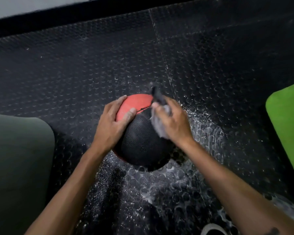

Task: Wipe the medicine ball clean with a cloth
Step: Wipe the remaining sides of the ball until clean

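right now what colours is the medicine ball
Red and black panels on the medicine ball, best seen in the head view.

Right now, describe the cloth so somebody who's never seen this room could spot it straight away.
Find the red and black medicine ball on the studded black floor. On its upper right side the right hand holds a crumpled cloth against it. It is the only grey, soft thing there.

Qty 1: round red-and-black textured rubber medicine ball [141, 141]. Qty 1: crumpled grey cloth [157, 120]. Qty 2: bare hands, left [111, 123], right [172, 122]. Qty 1: bright green mat [288, 119]. Qty 1: dark olive mat [19, 158].
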